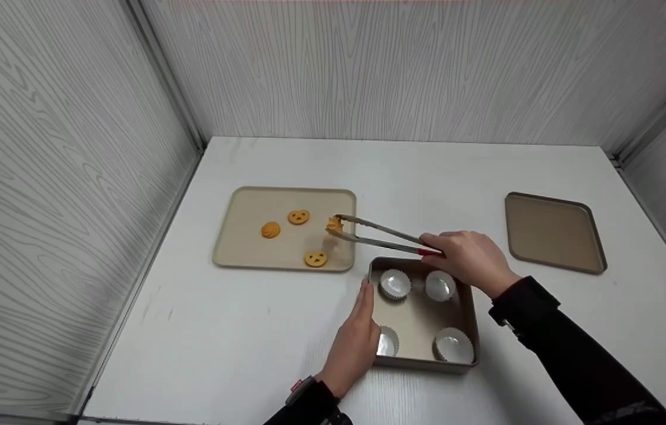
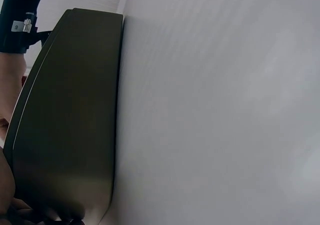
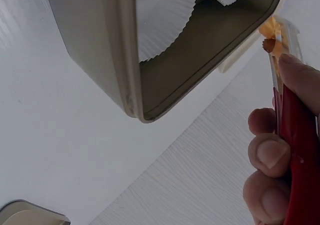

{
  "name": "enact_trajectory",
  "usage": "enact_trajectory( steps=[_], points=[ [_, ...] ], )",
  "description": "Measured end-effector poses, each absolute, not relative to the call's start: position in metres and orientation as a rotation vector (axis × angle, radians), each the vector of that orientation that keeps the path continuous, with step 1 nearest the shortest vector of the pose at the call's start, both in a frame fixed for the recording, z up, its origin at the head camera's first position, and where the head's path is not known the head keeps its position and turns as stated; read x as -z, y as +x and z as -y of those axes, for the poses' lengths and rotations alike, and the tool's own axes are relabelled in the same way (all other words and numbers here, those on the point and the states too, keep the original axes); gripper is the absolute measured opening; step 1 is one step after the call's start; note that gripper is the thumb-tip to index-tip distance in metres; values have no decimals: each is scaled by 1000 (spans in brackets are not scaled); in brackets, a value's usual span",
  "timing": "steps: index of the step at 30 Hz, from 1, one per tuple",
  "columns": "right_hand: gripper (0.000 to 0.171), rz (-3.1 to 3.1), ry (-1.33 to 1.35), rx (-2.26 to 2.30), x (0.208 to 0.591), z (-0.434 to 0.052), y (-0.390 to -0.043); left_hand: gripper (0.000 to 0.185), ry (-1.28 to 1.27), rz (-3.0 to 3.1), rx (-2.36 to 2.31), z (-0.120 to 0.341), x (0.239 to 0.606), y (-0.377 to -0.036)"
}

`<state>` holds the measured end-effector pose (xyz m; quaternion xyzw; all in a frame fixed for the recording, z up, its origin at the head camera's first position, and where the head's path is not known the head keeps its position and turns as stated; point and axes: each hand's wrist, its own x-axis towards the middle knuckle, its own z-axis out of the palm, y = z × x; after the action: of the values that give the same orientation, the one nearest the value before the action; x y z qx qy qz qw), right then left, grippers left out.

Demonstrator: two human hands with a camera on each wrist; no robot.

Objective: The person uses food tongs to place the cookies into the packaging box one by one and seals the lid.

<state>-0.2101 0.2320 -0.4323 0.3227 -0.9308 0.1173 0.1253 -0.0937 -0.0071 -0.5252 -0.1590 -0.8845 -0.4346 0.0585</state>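
Observation:
My right hand (image 1: 474,260) grips a pair of tongs (image 1: 386,243) with red handles (image 3: 301,160). Between the tong tips is an orange, ridged cookie (image 1: 334,225), over the right edge of a beige tray (image 1: 238,254). My left hand (image 1: 353,342) rests along the left wall of a deep square baking pan (image 1: 421,365), its fingers straight against the side. In the pan sit white fluted paper cups, among them a back left cup (image 1: 395,284) and a front right cup (image 1: 454,346). The left hand partly hides the front left cup (image 1: 387,341).
On the beige tray lie a round swirled cookie (image 1: 271,229) and two pretzel-shaped cookies, one toward the back (image 1: 298,217) and one at the front (image 1: 315,258). A shallow brown tray (image 1: 554,233) lies at the right. Pale wood-grain walls enclose the white table (image 1: 220,336).

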Motion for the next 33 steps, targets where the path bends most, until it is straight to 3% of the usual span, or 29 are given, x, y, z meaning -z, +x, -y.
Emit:
enact_trajectory(
  steps=[12,20,22,26,31,33],
  points=[
    [32,2491,905,-407,416,-266,-181,63,-457,2691,1322,10,524,-95],
    [50,2386,921,-379,397,-311,-153,64,-444,2682,1354,13,525,-95],
    [51,2404,910,-361,390,-322,-145,64,-444,2684,1355,13,524,-95],
    [37,2450,890,-331,377,-342,-130,63,-447,2694,1356,13,523,-95],
    [61,2477,886,-268,366,-359,-118,61,-443,2704,1353,13,523,-95],
    [63,2494,886,-227,363,-364,-114,61,-439,2705,1354,13,524,-95]
  ],
)
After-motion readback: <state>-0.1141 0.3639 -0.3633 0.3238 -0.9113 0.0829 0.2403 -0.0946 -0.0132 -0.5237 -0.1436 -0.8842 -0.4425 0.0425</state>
